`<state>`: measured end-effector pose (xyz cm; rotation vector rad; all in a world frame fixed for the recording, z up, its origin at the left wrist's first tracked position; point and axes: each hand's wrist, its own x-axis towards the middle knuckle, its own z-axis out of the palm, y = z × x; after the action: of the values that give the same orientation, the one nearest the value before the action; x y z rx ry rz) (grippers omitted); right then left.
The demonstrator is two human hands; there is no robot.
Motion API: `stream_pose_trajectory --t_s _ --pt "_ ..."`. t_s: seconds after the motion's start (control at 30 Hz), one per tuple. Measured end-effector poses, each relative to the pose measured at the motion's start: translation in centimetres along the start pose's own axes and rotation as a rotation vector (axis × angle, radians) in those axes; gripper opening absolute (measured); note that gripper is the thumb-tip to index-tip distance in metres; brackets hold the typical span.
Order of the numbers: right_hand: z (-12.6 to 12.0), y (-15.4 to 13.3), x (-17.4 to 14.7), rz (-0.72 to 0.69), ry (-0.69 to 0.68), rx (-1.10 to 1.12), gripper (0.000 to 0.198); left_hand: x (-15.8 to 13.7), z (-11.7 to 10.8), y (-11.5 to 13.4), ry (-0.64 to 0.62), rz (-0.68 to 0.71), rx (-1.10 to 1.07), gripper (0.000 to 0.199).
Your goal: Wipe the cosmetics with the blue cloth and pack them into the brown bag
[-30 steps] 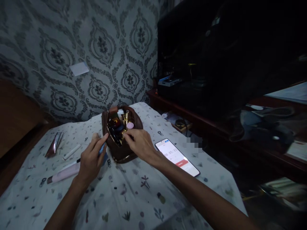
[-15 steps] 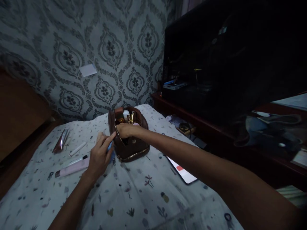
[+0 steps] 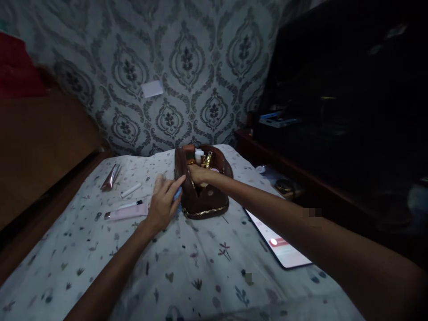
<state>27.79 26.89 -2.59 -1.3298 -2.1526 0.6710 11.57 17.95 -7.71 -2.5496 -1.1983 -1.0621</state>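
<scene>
A brown toiletry bag (image 3: 209,206) stands unzipped on the patterned bedsheet, with a white-capped bottle (image 3: 199,156) and gold-coloured items (image 3: 207,159) showing inside. My right hand (image 3: 199,174) reaches into its opening; the fingers are hidden there, so what they hold cannot be seen. At the bag's left side lies my left hand (image 3: 163,203), fingers stretched out, the index fingertip against the bag. Something blue (image 3: 178,193) shows beneath those fingers, and a beige item (image 3: 158,182) lies just behind them. Left of this hand is a pink tube (image 3: 129,212) beside a thin black-ended stick.
A shiny rose-coloured tube (image 3: 111,177) and a white stick (image 3: 131,190) lie on the left of the bedsheet (image 3: 190,276). A lit tablet (image 3: 281,245) lies partly under my right forearm. The dark furniture (image 3: 321,187) borders the right, a brown wooden board (image 3: 43,138) the left.
The view has swung left, so everything appears farther right. My right hand stays inside the bag and my left hand stays at its side. More of the tablet's screen shows.
</scene>
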Motion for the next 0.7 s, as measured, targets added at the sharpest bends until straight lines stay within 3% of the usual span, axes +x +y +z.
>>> stream_pose_trajectory --t_s 0.1,0.23,0.3,0.37,0.43,0.5,0.6,0.7 --pt "-1.0 0.0 -0.5 0.025 -0.102 -0.099 0.002 -0.9 -0.7 -2.1 -0.026 -0.089 0.013 0.043" --pt "-3.1 -0.6 -2.0 0.051 -0.142 -0.198 0.016 -1.4 -2.7 -8.1 -0.139 -0.401 0.221 0.039" --pt "-3.6 -1.4 -3.2 0.043 -0.063 -0.253 0.021 -1.6 -3.7 -11.5 -0.141 -0.531 0.301 0.044" --pt "-3.4 -2.3 -4.7 0.011 0.124 -0.284 0.022 -2.1 -4.5 -14.4 -0.189 -0.640 0.366 0.043" --pt "-2.4 -3.3 -6.6 -0.079 0.336 -0.228 0.023 -3.0 -4.8 -16.5 -0.292 -0.719 0.393 0.033" --pt "-0.6 -4.2 -8.4 -0.243 0.429 -0.079 0.024 -3.9 -4.8 -17.7 -0.395 -0.769 0.399 0.021" --pt "2.7 -4.8 -10.6 -0.434 0.290 0.101 0.024 -4.8 -4.6 -18.3 -0.473 -0.790 0.397 0.012" --pt "6.2 -4.5 -11.3 -0.420 0.139 0.179 0.024 -4.4 -4.9 -17.7 -0.460 -0.749 0.371 0.014"
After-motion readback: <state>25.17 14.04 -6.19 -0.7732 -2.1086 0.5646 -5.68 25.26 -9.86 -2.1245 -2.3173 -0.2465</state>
